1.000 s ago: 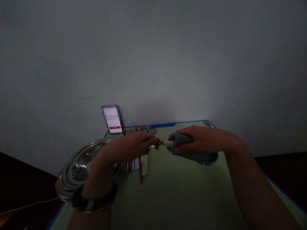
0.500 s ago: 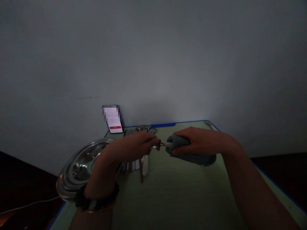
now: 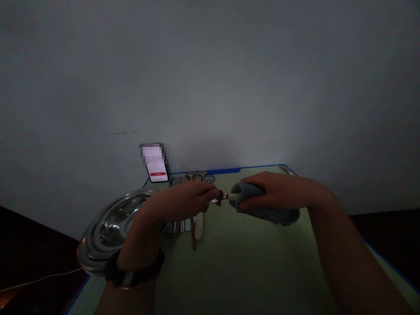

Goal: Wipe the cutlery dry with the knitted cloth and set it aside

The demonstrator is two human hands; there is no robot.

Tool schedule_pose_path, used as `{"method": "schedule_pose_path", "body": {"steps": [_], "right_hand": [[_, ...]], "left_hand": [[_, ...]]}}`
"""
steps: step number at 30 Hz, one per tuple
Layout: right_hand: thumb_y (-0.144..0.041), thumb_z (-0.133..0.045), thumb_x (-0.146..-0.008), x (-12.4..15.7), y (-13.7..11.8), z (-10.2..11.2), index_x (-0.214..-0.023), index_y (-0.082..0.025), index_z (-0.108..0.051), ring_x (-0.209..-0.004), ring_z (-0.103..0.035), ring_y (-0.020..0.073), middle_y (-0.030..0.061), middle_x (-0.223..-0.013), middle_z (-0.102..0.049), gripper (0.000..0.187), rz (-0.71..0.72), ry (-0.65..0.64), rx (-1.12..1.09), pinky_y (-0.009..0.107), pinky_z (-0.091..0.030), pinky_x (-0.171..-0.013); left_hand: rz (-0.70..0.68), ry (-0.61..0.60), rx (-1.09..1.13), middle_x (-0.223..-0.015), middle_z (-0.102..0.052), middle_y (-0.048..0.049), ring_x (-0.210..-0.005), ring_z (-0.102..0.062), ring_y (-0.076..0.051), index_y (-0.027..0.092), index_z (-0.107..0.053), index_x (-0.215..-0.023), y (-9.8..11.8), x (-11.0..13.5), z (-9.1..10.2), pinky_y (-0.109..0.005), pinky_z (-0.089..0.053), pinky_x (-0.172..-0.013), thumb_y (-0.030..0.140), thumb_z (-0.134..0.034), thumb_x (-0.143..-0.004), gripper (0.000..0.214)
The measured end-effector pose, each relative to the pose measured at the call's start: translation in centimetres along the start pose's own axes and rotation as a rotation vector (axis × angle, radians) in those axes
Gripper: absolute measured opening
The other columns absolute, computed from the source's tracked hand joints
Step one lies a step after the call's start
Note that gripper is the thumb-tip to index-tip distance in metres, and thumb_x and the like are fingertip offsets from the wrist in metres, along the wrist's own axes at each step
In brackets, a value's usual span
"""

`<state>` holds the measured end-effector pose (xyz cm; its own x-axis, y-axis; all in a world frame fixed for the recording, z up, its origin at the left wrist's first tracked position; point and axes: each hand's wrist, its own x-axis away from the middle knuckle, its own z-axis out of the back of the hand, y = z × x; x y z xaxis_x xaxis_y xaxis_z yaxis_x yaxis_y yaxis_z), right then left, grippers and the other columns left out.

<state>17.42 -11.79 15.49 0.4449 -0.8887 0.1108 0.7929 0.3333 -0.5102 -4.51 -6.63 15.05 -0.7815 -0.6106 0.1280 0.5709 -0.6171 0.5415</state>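
Note:
My left hand [image 3: 192,200] is closed, with fingertips pinching the metal head of a spoon [image 3: 232,197]; its bowl is mostly covered by the fingers. The spoon's pale handle points right into a folded grey-green cloth [image 3: 272,214]. Around that handle, my right hand [image 3: 262,190] grips the cloth, whose checked lower part hangs down. Beneath and behind my left hand lie several spoons [image 3: 191,175] and other cutlery with pale and brown handles [image 3: 199,227], partly hidden by the hand.
Stacked shiny metal bowls [image 3: 98,236] stand at the table's left edge, beside my left forearm. A lit phone [image 3: 158,168] leans against the wall [image 3: 229,87]. Another utensil [image 3: 285,168] lies at the far right corner of the green table [image 3: 243,267] with blue edging.
My right hand and the cloth have shifted slightly right, showing a little more of the spoon's neck and handle. My left hand keeps its hold almost in place.

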Motion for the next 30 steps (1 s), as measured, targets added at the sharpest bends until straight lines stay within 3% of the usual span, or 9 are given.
{"method": "schedule_pose_path", "body": {"steps": [7,13,20,25,28,30], "right_hand": [[-0.051,-0.051,-0.078,-0.1,-0.3,0.0,-0.085,-0.02,-0.062,-0.067,-0.057,0.0141,0.002,-0.079,-0.066,0.035,0.046,0.054,0.021,0.024,-0.039,-0.058],[-0.041,-0.045,-0.083,-1.4,-0.8,-1.2,-0.082,-0.017,-0.063,-0.066,-0.055,0.0137,0.0022,-0.074,-0.063,0.029,0.188,0.038,0.046,0.024,-0.038,-0.058],[-0.049,-0.044,-0.082,-0.7,0.1,-0.6,-0.087,-0.019,-0.059,-0.063,-0.054,0.0131,0.0008,-0.075,-0.062,0.035,0.119,0.088,-0.138,0.023,-0.04,-0.056],[-0.052,-0.045,-0.081,-0.7,0.1,-0.7,-0.085,-0.019,-0.057,-0.06,-0.052,0.0125,0.0002,-0.072,-0.06,0.035,0.089,0.172,-0.176,0.023,-0.041,-0.053],[-0.051,-0.044,-0.082,-0.9,-0.3,-0.9,-0.077,-0.018,-0.053,-0.056,-0.05,0.0111,-0.001,-0.065,-0.056,0.034,0.081,0.29,-0.214,0.023,-0.04,-0.051],[-0.05,-0.042,-0.083,-1.0,-0.6,-1.1,-0.072,-0.018,-0.051,-0.054,-0.049,0.0104,-0.0016,-0.062,-0.054,0.035,0.087,0.355,-0.269,0.022,-0.039,-0.049]], "left_hand": [[-0.013,-0.02,-0.007,-0.065,-0.054,0.0022,-0.057,-0.051,-0.012,0.017,-0.061,-0.09,0.4,-0.2,-0.2,-0.019,-0.037,-0.051,0.037,-0.037,-0.089,0.031],[-0.059,0.0,-0.044,-0.057,-0.051,0.0027,-0.051,-0.048,-0.01,0.015,-0.06,-0.071,1.0,-0.6,-0.6,-0.019,-0.034,-0.046,0.032,-0.038,-0.088,0.032],[-0.007,0.283,0.142,-0.058,-0.057,0.0025,-0.05,-0.051,-0.011,0.016,-0.059,-0.09,-0.6,1.0,1.3,-0.02,-0.039,-0.048,0.036,-0.044,-0.087,0.025],[-0.011,0.623,0.329,-0.05,-0.055,0.0025,-0.048,-0.052,-0.011,0.015,-0.062,-0.083,-0.5,-0.2,0.8,-0.021,-0.04,-0.05,0.038,-0.053,-0.083,0.025],[-0.134,0.622,0.712,-0.062,-0.056,0.0017,-0.051,-0.051,-0.009,0.016,-0.061,-0.099,-0.4,-0.9,0.2,-0.02,-0.039,-0.047,0.035,-0.054,-0.083,0.026],[-0.165,0.597,0.804,-0.065,-0.054,0.0028,-0.049,-0.045,-0.007,0.018,-0.06,-0.106,-0.4,-0.9,-0.1,-0.019,-0.032,-0.044,0.032,-0.056,-0.082,0.029]]}}
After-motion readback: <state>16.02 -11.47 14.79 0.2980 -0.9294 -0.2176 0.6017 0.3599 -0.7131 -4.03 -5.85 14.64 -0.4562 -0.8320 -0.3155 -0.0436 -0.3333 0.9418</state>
